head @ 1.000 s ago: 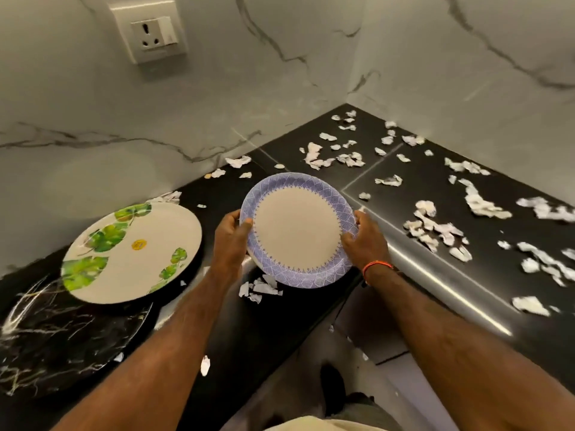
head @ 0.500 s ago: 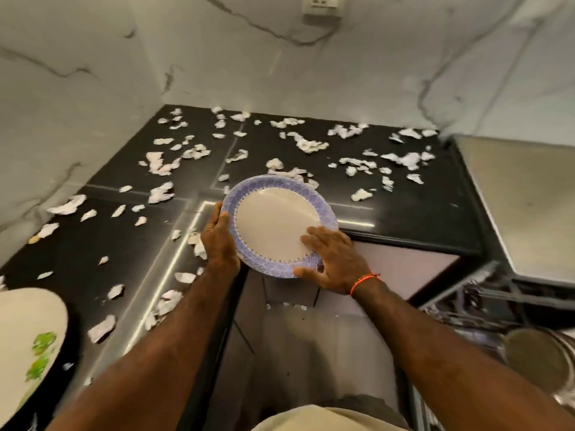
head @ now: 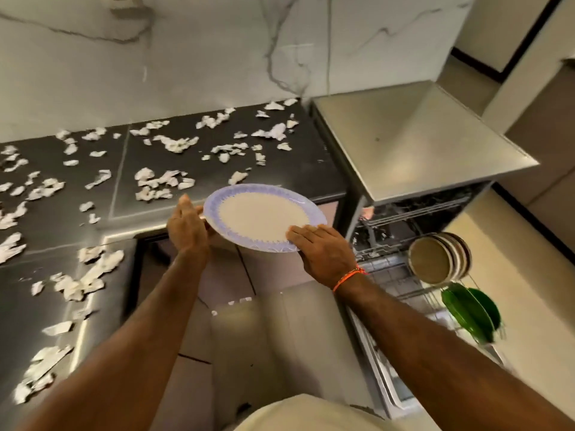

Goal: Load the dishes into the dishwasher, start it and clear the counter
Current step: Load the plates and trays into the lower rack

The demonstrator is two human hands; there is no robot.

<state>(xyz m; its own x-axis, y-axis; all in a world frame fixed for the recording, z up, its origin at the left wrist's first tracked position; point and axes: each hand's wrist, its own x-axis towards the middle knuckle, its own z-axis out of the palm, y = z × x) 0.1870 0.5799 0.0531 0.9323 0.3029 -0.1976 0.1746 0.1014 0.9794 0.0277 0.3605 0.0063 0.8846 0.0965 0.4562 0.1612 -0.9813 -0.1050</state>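
I hold a round plate [head: 261, 217] with a blue patterned rim and a pale middle, tilted a little, in front of the black counter's edge. My left hand [head: 186, 227] grips its left rim and my right hand [head: 323, 251] grips its near right rim. To the right stands the open dishwasher [head: 413, 150]. Its pulled-out lower rack [head: 401, 284] carries several pale brown-rimmed plates [head: 435, 259] on edge and green plates [head: 471, 312] nearer to me.
The black L-shaped counter [head: 295, 169] is strewn with several torn white paper scraps [head: 161, 181]. A marble wall rises behind it. The dishwasher's grey top [head: 435, 157] sits level with the counter. Pale floor tiles [head: 249, 321] lie below my arms.
The plate and both hands have swung right, away from the corner of the counter and toward the open dishwasher. The view has turned right, and the rack with its plates is now in sight.
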